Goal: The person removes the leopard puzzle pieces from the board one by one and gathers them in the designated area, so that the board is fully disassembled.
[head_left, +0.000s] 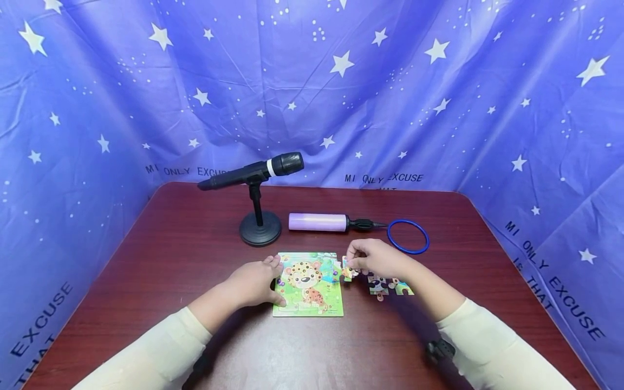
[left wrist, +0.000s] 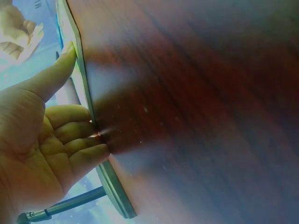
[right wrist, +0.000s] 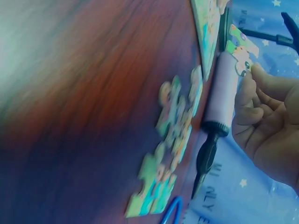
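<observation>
A square jigsaw board point(head_left: 308, 313) with a spotted leopard cub picture lies on the table. At its left side rests my left hand point(head_left: 249, 281), the thumb on the board's lower left and the straight fingers by its upper left edge. My right hand point(head_left: 379, 260), just right of the board, pinches a jigsaw piece point(right wrist: 242, 57) between thumb and fingers, held above the table. Loose jigsaw pieces point(head_left: 378, 285) lie below and right of that hand, partly hidden by the wrist in the head view; the right wrist view shows several of them point(right wrist: 150, 186).
Behind the board a black microphone point(head_left: 244, 174) sits on a round-based stand point(head_left: 260, 230). A purple hand pump point(head_left: 318, 222) lies to its right, its nozzle near a blue ring point(head_left: 427, 238). A blue starry curtain point(head_left: 312, 97) surrounds the dark red table point(head_left: 195, 233).
</observation>
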`<state>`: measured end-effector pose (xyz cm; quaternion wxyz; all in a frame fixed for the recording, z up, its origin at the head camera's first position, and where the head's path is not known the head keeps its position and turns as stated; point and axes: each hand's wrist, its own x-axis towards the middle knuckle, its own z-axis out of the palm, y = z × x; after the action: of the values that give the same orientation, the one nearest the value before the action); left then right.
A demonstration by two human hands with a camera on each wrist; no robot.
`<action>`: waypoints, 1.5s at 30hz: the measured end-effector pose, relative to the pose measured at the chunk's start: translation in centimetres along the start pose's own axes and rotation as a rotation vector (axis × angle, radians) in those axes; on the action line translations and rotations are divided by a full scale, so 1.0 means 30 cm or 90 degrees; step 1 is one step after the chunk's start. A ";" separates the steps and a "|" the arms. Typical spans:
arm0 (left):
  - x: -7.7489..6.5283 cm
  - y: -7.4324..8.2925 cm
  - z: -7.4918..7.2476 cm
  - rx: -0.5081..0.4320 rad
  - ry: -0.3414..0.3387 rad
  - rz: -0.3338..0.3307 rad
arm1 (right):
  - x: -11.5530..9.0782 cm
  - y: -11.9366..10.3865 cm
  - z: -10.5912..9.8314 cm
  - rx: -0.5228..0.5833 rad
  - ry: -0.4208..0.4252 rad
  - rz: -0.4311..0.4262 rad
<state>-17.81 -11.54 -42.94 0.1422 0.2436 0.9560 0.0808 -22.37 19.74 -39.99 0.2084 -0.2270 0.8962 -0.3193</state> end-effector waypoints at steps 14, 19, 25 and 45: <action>-0.002 0.001 0.003 -0.003 -0.001 -0.006 | -0.030 0.086 0.033 -0.047 -0.031 0.056; 0.000 0.002 0.004 0.000 -0.005 -0.006 | -0.024 0.091 0.051 -0.086 -0.008 0.041; 0.003 0.001 0.004 0.005 -0.009 -0.007 | -0.029 0.088 0.065 -0.075 -0.006 0.078; 0.002 0.003 -0.001 0.008 -0.017 -0.004 | -0.034 0.067 0.066 -0.121 0.003 0.105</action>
<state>-17.81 -11.44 -42.92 0.1537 0.2425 0.9552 0.0713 -21.08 20.73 -42.52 0.2096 -0.1704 0.9385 -0.2149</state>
